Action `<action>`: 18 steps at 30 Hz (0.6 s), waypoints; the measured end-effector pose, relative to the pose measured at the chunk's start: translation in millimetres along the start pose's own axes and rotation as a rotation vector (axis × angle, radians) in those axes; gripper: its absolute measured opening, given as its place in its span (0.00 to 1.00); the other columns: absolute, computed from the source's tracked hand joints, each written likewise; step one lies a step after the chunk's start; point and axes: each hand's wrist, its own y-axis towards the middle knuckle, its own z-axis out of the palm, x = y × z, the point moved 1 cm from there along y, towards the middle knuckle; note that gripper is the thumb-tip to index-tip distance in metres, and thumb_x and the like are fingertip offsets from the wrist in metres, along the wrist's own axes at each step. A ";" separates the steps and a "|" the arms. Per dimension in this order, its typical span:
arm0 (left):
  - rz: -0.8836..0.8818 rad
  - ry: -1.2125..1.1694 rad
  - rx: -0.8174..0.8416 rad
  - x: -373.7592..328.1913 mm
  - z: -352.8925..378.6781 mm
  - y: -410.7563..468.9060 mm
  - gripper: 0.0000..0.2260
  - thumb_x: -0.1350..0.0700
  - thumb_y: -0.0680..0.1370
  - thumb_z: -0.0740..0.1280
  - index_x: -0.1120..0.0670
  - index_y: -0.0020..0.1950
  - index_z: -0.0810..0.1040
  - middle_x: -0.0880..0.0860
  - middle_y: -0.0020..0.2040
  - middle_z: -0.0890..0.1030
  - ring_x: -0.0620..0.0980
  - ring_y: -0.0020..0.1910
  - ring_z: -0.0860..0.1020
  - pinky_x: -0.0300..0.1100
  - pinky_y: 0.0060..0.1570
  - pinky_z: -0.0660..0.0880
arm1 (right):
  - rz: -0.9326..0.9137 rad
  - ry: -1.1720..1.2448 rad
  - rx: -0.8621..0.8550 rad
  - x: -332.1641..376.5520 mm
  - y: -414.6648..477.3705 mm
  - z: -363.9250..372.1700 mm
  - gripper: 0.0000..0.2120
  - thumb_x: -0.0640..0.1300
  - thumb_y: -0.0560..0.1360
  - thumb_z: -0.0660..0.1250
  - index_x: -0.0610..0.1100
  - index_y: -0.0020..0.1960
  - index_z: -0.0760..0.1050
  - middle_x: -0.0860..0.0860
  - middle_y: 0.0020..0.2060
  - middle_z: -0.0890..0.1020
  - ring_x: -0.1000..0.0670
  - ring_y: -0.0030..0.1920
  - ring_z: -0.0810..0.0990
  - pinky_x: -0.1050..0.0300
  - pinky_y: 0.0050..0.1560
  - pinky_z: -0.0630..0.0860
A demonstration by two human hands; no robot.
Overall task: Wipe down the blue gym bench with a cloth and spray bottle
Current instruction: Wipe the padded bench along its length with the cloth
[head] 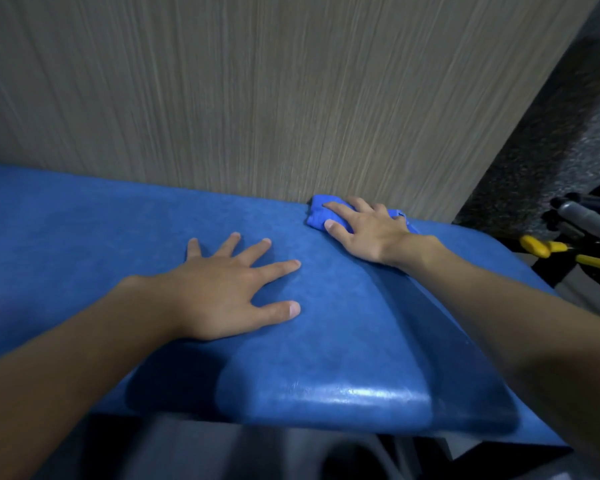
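Fingers [278, 268] of the left hand [219, 292] lie spread and flat on the blue padded counter [343, 348], palm down, holding nothing. Farther back, near the counter's far edge, the right hand [368, 233] presses straight fingers onto a bunched blue cloth [317, 216] without curling round it. That cloth lies on the counter just beside the wood-grain wall panel [257, 98]. Off the counter's right end are yellow-handled gear [536, 245] and a grey bar [582, 216], near dark speckled floor [551, 150].
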 end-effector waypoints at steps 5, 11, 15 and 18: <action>0.017 -0.011 -0.009 3.2 -0.3 2.0 0.39 0.20 0.63 0.37 0.26 0.74 0.39 0.43 0.81 0.39 0.55 0.80 0.39 0.71 0.72 0.43 | -0.074 -0.015 0.019 12.0 -66.1 -2.3 0.27 0.68 0.76 0.41 0.68 0.74 0.51 0.58 0.77 0.56 0.43 0.74 0.58 0.31 0.70 0.56; 0.051 -0.035 -0.063 13.5 1.8 -7.5 0.37 0.22 0.69 0.42 0.31 0.77 0.44 0.44 0.82 0.42 0.49 0.80 0.40 0.65 0.75 0.43 | -0.184 -0.045 0.025 28.2 -172.3 -4.3 0.34 0.72 0.70 0.34 0.69 0.75 0.45 0.60 0.77 0.52 0.48 0.75 0.54 0.36 0.71 0.57; 0.051 -0.048 -0.084 15.4 4.1 -15.8 0.37 0.23 0.69 0.42 0.31 0.78 0.46 0.44 0.82 0.44 0.48 0.80 0.41 0.62 0.76 0.42 | -0.236 -0.084 0.076 31.4 -212.6 -8.6 0.32 0.73 0.70 0.31 0.71 0.73 0.36 0.59 0.78 0.44 0.48 0.77 0.46 0.38 0.74 0.49; 0.002 -0.025 -0.085 11.3 1.2 -19.4 0.36 0.22 0.68 0.42 0.28 0.76 0.45 0.45 0.82 0.44 0.51 0.80 0.42 0.66 0.74 0.45 | -0.260 -0.113 0.039 32.0 -217.3 -11.4 0.32 0.73 0.69 0.26 0.72 0.72 0.33 0.60 0.78 0.39 0.47 0.78 0.38 0.35 0.74 0.42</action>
